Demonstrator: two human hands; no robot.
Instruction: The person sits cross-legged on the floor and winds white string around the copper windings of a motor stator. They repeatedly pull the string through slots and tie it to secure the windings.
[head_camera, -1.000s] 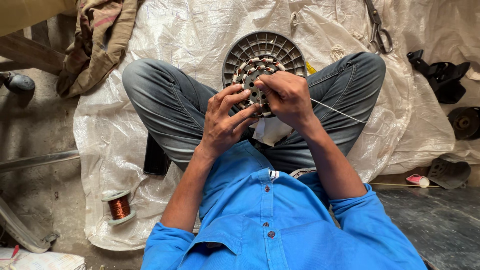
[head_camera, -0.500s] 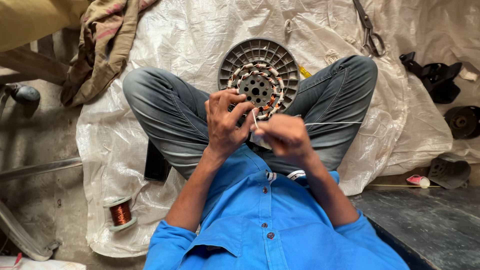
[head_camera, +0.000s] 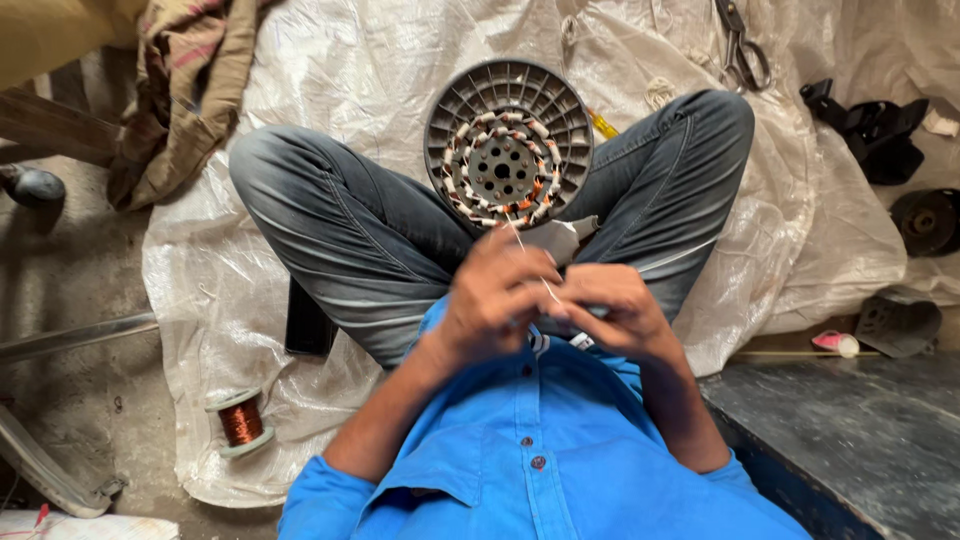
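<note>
My left hand (head_camera: 492, 300) and right hand (head_camera: 612, 312) meet close to my chest, fingertips pinched nearly shut on a thin pale strand (head_camera: 530, 262), wire or sleeving, I cannot tell which, that runs up to the wound stator (head_camera: 508, 145) propped between my crossed knees, at the far middle of the scene. The strand looks taut; I judge that a harder pull could snap it, drag a coil out of its slot, or tip the stator off my legs onto the white plastic sheet (head_camera: 330, 80). A loose pinch would let it slip. The copper wire spool (head_camera: 240, 421) lies near left; the scissors (head_camera: 742, 45) lie far right, both well out of reach.
</note>
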